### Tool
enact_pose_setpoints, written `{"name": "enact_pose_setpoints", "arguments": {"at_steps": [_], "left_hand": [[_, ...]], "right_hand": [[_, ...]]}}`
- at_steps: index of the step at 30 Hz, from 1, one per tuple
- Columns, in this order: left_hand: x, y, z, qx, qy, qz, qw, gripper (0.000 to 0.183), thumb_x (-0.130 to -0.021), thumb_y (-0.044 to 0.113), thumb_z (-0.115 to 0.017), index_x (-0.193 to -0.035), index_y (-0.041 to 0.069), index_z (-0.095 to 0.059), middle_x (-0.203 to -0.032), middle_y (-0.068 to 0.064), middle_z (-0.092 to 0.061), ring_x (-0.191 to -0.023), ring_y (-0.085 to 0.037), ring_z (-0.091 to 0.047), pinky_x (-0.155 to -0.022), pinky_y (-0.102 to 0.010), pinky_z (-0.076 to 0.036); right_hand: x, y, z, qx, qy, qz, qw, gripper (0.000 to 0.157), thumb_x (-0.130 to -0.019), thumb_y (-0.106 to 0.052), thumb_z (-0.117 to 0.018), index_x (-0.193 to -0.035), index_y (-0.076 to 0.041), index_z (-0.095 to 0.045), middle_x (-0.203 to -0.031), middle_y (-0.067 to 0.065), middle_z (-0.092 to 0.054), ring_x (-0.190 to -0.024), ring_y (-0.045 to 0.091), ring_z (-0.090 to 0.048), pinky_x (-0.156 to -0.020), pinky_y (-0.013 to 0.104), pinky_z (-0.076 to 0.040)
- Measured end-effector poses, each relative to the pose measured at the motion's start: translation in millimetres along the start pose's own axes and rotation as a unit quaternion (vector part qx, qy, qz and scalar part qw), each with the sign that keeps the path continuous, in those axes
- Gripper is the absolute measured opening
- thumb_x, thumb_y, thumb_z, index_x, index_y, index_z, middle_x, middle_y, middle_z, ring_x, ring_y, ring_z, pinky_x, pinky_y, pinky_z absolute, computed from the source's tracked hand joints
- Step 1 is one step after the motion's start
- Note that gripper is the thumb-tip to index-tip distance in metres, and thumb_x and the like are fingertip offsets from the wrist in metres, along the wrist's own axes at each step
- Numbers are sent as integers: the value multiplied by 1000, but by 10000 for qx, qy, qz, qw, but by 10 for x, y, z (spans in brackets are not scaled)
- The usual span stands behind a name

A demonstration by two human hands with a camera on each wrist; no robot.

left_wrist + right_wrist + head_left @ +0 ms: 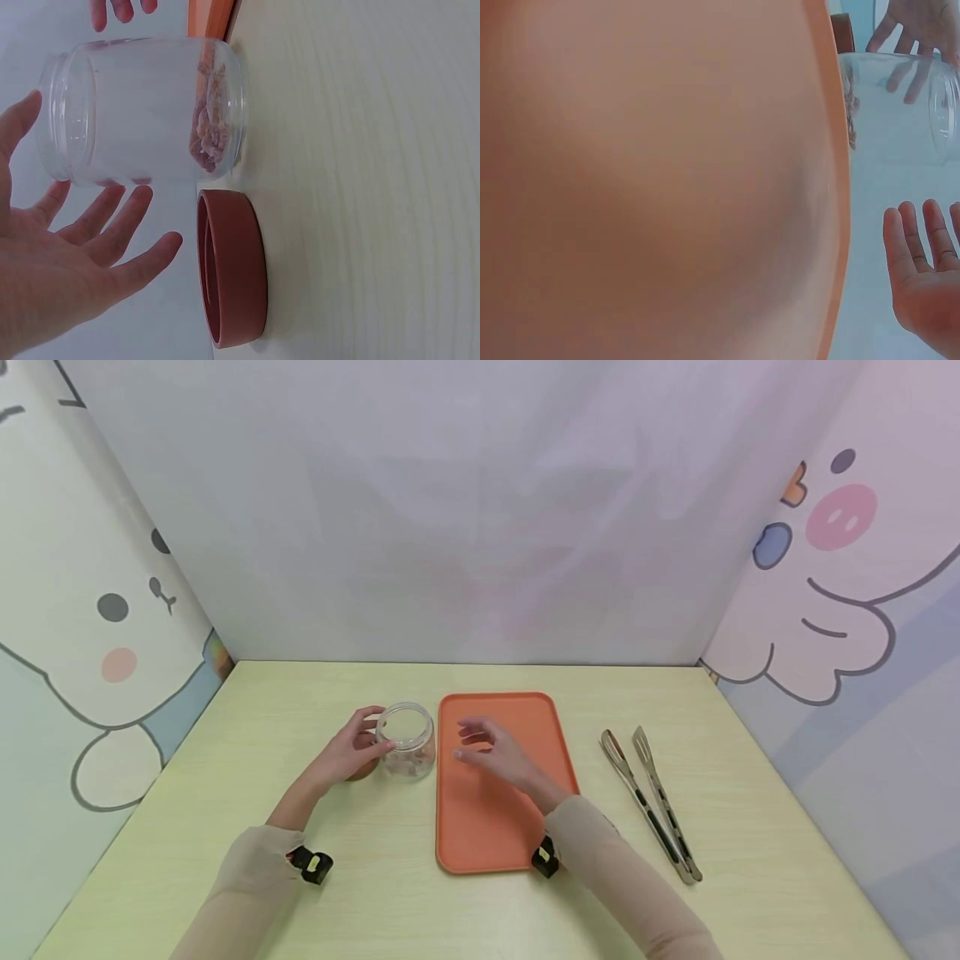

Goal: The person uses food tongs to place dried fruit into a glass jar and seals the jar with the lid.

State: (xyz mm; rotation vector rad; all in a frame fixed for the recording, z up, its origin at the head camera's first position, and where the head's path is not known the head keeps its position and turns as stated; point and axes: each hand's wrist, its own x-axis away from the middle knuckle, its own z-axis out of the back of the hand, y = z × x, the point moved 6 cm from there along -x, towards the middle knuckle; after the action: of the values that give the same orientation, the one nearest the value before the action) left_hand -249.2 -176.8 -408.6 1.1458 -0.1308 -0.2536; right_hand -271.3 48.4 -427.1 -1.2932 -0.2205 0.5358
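L hand (351, 752) is spread, thumb & fingers about the mouth of the clear jar (408, 762); can't tell how many fingertips touch. Jar's upright on the surface (375, 885) w/ brownish bits (210, 135) at bottom, btwn brown lid (238, 270) & orange tray (487, 839). R hand (501, 760), also spread, is over tray, apart from jar; tongs (650, 814) lie to tray's R.

Under the left hand (345, 757) we see a lid (238, 270) (jar (408, 762) just right), under the right hand (501, 755) a tray (480, 831), tongs (647, 810) farther right.
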Motion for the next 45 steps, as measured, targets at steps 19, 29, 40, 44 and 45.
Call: {"name": "enact_pose_setpoints", "arguments": {"at_steps": [19,29,40,44,45], "left_hand": [[-12,-22,9,37,-12,-3,10000,66,-82,28,-63,-133,11,-25,-129,-28,-35,-108,-35,-45,-87,-48,-35],[-16,-32,11,61,-7,19,10000,66,-82,28,-64,-133,11,-26,-128,-27,-35,-108,-36,-45,-87,-48,-35],[3,-10,12,97,-20,-74,9999,64,-84,25,-61,-134,8,-25,-128,-29,-35,-108,-36,-45,-87,-47,-35],[12,-29,46,145,139,0,9998,60,-87,27,-57,-134,6,-25,-128,-28,-35,-110,-37,-43,-88,-47,-34],[16,-36,64,173,205,36,9996,60,-88,28,-56,-134,5,-25,-128,-28,-35,-111,-37,-42,-89,-47,-33]], "right_hand": [[-42,-339,-226,-245,-226,-179,9993,54,-81,-5,-63,-127,4,-37,-122,27,-41,-109,40,-42,-87,37,-38],[-126,-342,-308,-153,-329,-238,9991,57,-80,-7,-65,-128,4,-36,-119,21,-44,-110,39,-41,-87,37,-38],[-157,-352,-361,81,-274,-326,9991,55,-81,-12,-65,-128,-1,-38,-117,14,-46,-109,36,-44,-84,36,-40],[-164,-345,-365,158,-199,-225,9994,54,-81,-12,-65,-127,-1,-39,-117,14,-47,-107,36,-45,-82,36,-41],[-162,-351,-364,168,-189,-210,9995,54,-81,-12,-65,-127,-1,-39,-117,14,-47,-107,36,-45,-82,35,-41]]}}
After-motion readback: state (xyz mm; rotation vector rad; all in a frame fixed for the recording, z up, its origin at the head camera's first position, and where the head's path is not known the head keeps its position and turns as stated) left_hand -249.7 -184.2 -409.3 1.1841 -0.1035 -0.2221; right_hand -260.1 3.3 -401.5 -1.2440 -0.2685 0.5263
